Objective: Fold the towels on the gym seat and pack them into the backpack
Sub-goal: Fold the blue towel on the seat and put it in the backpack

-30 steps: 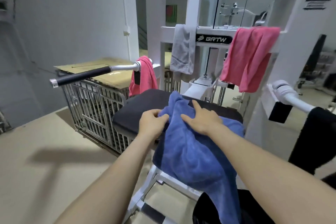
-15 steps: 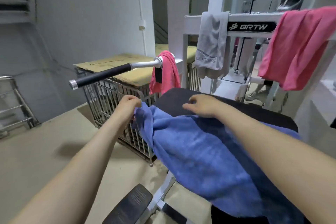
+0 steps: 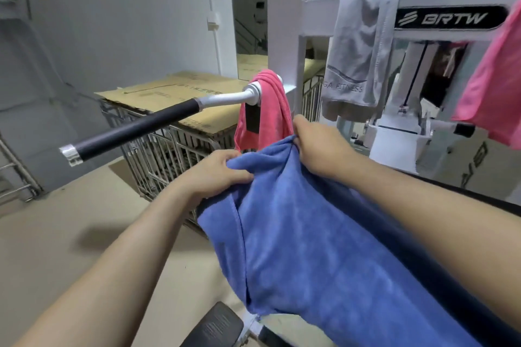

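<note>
Left hand (image 3: 217,175) neared right hand (image 3: 318,149), both gripping one blue towel (image 3: 324,248)

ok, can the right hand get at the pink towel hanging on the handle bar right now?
Probably yes: the right hand sits just beside that pink towel, with nothing between them. But it grips the blue towel, so it would have to let go first.
</note>
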A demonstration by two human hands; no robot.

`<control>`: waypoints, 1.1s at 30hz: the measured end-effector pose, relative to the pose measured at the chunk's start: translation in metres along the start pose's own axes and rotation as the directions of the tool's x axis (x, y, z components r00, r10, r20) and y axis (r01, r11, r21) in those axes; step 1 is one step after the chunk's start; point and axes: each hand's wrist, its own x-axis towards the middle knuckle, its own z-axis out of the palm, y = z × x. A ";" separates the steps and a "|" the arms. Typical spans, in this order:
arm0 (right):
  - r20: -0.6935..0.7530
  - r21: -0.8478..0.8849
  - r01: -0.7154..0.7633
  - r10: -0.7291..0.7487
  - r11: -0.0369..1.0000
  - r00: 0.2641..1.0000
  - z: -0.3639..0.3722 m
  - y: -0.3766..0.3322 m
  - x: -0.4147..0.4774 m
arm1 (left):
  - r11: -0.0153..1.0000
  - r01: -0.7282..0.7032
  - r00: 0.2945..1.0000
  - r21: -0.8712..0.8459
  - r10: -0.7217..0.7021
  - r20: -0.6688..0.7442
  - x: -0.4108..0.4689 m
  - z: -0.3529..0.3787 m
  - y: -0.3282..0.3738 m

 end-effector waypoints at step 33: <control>-0.136 -0.196 -0.742 0.732 0.641 0.668 -0.016 0.008 -0.144 | 0.696 -0.678 0.673 0.237 0.458 0.581 0.001 0.014 0.000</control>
